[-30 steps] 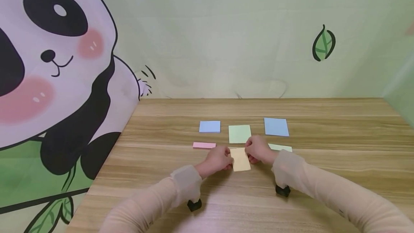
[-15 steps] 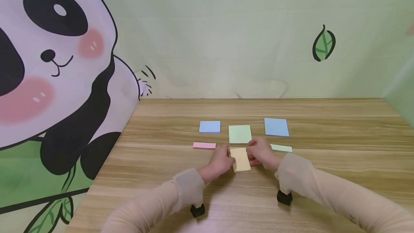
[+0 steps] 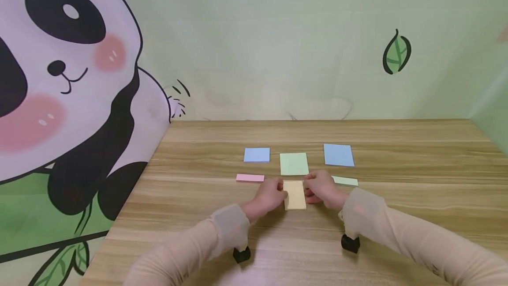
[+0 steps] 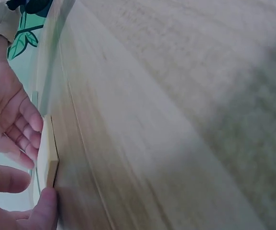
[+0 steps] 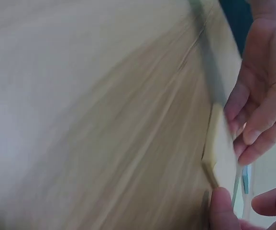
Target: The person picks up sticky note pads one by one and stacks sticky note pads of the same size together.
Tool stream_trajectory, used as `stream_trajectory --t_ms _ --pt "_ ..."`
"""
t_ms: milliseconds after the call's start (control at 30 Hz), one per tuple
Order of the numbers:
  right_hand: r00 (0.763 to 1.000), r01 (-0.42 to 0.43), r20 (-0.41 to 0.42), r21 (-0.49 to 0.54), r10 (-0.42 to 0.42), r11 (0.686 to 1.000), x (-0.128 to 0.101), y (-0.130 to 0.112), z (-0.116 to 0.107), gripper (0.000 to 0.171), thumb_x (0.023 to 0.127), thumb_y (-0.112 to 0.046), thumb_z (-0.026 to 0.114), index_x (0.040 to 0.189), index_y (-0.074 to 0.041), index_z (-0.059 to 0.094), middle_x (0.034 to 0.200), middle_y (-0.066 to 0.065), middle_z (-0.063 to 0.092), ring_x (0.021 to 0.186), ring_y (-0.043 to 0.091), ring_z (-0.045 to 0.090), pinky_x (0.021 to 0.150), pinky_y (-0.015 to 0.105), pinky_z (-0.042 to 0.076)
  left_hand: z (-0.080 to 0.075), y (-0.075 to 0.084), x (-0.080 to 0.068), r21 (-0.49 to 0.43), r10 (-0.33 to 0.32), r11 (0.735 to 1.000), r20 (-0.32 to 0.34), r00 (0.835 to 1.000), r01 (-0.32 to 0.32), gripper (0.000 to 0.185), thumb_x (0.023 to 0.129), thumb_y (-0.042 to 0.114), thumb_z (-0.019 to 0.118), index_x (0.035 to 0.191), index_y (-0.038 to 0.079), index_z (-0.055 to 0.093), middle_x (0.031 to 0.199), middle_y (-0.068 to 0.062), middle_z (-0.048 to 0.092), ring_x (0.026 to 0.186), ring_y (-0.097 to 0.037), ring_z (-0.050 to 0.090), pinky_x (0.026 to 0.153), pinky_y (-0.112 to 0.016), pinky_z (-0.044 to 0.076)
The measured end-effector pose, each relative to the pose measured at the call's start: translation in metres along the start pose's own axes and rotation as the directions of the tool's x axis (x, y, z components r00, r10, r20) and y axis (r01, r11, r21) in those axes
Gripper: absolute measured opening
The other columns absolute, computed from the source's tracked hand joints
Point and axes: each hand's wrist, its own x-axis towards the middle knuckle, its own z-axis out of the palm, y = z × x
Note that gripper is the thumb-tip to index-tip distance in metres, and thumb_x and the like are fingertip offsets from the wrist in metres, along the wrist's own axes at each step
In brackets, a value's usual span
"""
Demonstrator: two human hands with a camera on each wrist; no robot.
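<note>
A pale yellow sticky-note pad lies flat on the table between both hands. At its left side my left hand touches the edge, fingers loosely bent. My right hand is against its right side in a similar way. In the left wrist view, a left digit touches the pad's near end while another finger stands apart from it. The right wrist view has a right digit at the pad's corner. Just beyond the yellow pad is a square light green pad.
Behind lie a small blue pad and a larger blue pad. A narrow pink pad sits left of the hands, a narrow pale green pad right of them. A printed cloth backdrop rises behind the wooden table.
The yellow pad has turned slightly, from tilted to nearly straight with the green pad. My right hand has shifted slightly right and nearer; the left hand has moved only slightly.
</note>
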Motion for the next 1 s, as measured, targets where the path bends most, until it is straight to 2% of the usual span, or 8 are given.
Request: stream_trajectory --t_ms 133,367,767,1000 --pt "1.0 0.027 -0.008 -0.055 -0.028 0.998 0.005 0.004 -0.001 0.027 0.08 -0.001 0.044 0.104 0.009 0.052 0.065 0.005 0.052 0.051 0.009 0.05 0.048 0.024 0.049 -0.003 0.0 0.0 0.007 -0.004 1.0 0.03 1.0 0.004 0.017 0.077 0.003 0.057 0.067 0.005 0.044 0.061 0.0 0.038 0.056 -0.012 0.037 0.048 -0.02 0.029" --pt "0.999 0.045 -0.001 -0.08 -0.046 0.996 0.013 0.009 0.0 0.021 0.081 -0.001 0.044 0.096 0.01 0.053 0.059 0.003 0.05 0.044 0.007 0.048 0.044 0.022 0.047 -0.005 -0.001 0.0 -0.014 -0.015 1.0 0.058 0.998 0.016 0.006 0.078 0.004 0.057 0.081 0.0 0.053 0.069 0.001 0.044 0.059 -0.011 0.04 0.051 -0.019 0.031" --pt "0.999 0.047 0.01 -0.107 -0.046 0.993 0.013 0.008 -0.001 0.02 0.082 -0.002 0.045 0.094 0.009 0.055 0.06 0.004 0.051 0.045 0.008 0.049 0.044 0.022 0.047 -0.004 -0.002 0.0 -0.01 -0.001 1.0 0.068 0.998 0.002 0.006 0.078 0.004 0.056 0.076 0.002 0.051 0.067 0.001 0.042 0.056 -0.01 0.039 0.048 -0.018 0.031" --pt "0.997 0.073 0.046 -0.107 -0.069 0.992 0.01 0.004 -0.014 0.02 0.085 -0.005 0.045 0.096 0.009 0.053 0.062 0.005 0.052 0.047 0.009 0.05 0.045 0.023 0.047 -0.007 -0.002 -0.004 0.028 0.053 0.998 0.049 0.997 -0.055 0.007 0.078 0.004 0.056 0.074 0.002 0.051 0.067 0.0 0.045 0.059 -0.012 0.04 0.051 -0.019 0.032"
